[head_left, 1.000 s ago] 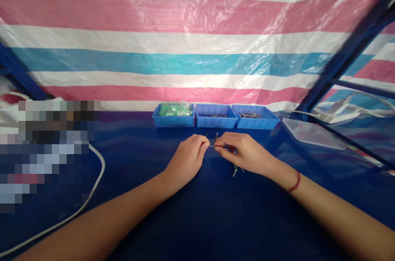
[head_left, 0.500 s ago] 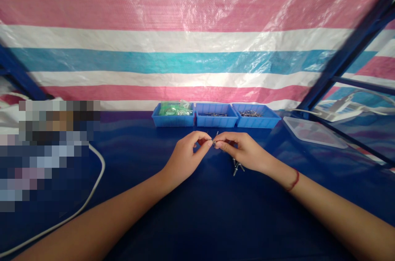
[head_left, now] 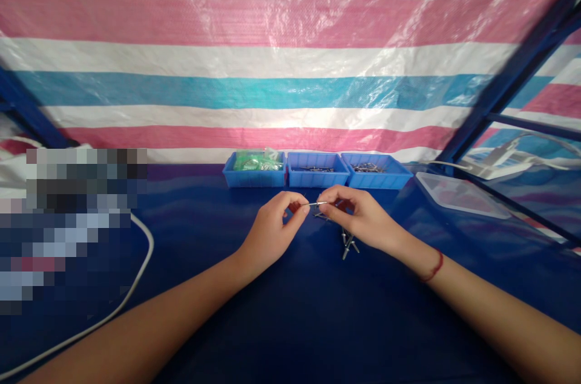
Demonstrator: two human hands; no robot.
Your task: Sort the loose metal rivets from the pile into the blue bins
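A thin silver blind rivet [head_left: 314,204] lies level between the fingertips of both hands. My left hand [head_left: 275,230] pinches its slim left end between thumb and forefinger. On the thicker right end are the fingertips of my right hand [head_left: 363,218], closed in a pinch and hiding part of it. More rivets [head_left: 348,245] lie in a small loose pile on the blue table, just below my right hand. A few others [head_left: 321,214] show behind the right fingertips, partly covered.
Three blue bins stand in a row at the back: a left bin [head_left: 254,179] with green and clear plastic bags, a middle bin [head_left: 318,179] and a right bin [head_left: 385,180] with small metal parts. A clear lid [head_left: 463,195] lies right. A white cable [head_left: 147,251] curves along the left.
The rivet between my fingertips now lies level and shows more of its length. My right fingers have shifted slightly, uncovering rivets behind them. My left hand has barely moved.
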